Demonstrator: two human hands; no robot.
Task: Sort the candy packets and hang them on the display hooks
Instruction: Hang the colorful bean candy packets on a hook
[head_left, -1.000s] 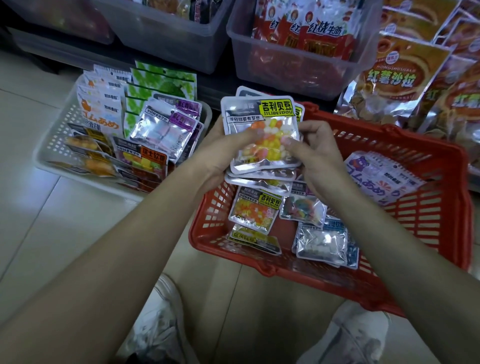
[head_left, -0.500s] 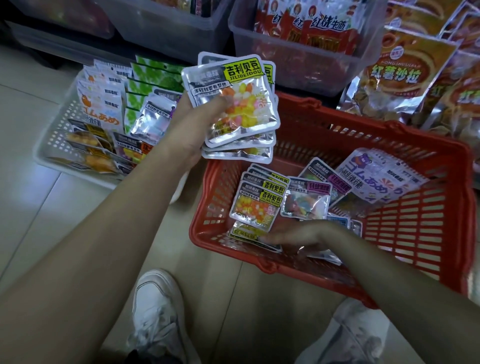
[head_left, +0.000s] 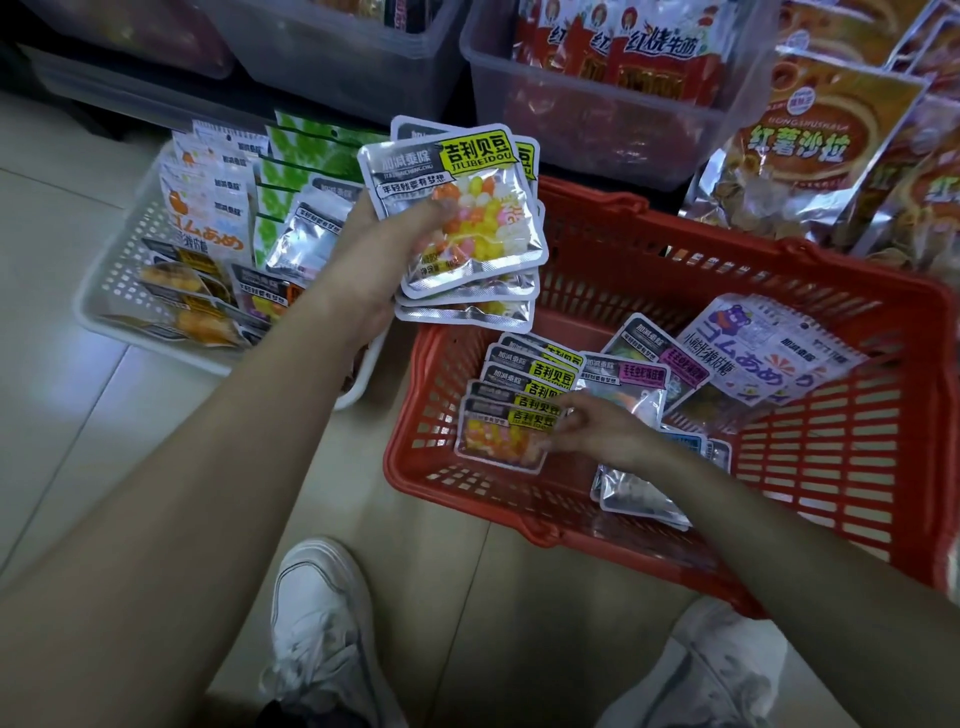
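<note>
My left hand (head_left: 384, 254) grips a stack of yellow-label jelly bean packets (head_left: 483, 208), held above the left rim of the red basket (head_left: 841, 457). Inside the basket, my right hand (head_left: 597, 431) pinches the top packet of a fanned pile of the same yellow-label packets (head_left: 501, 441). Pink-label packets (head_left: 654, 364), a large white gummy packet (head_left: 753, 358) and silver packets (head_left: 639, 499) also lie in the basket. No display hooks are in view.
A white basket (head_left: 114, 275) at the left holds sorted packets in rows. Clear bins (head_left: 597, 124) of red snack bags stand behind, with large orange snack bags (head_left: 810, 150) at the right. My two white shoes (head_left: 317, 623) stand on the tiled floor below.
My right hand left the stack, dropped into the red basket and took hold of another yellow-label packet. My left hand lifted the stack up and to the left.
</note>
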